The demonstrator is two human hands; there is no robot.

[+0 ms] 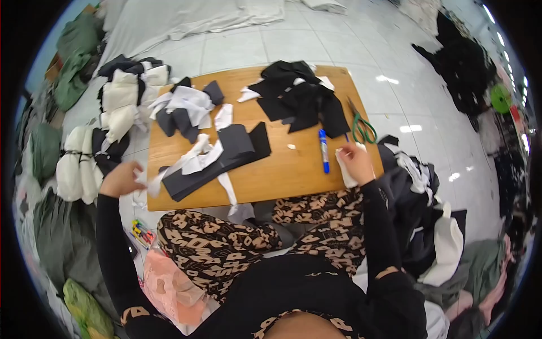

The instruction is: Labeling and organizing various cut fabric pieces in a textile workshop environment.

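At the table's left edge my left hand point(121, 179), blurred by motion, has its fingers closed on a white cloth scrap point(151, 185). This scrap is smeared too, and lies against a stack of dark grey cloth strips point(212, 169) with white pieces point(202, 156) on top. Over on the right, my right hand point(357, 164) is pinched together above a narrow white piece point(345, 172). A small blue tip point(347, 137) shows just past its fingers; what they hold is hidden. Left of that hand lies a blue marker point(323, 150).
Green-handled scissors point(364, 130) lie at the right of the wooden table point(282, 183). Black cloth pieces point(299, 96) are heaped at its far side, with white and grey scraps point(189, 107) at far left. Bundled white cloth point(79, 164) and a dark cloth pile point(403, 198) flank it.
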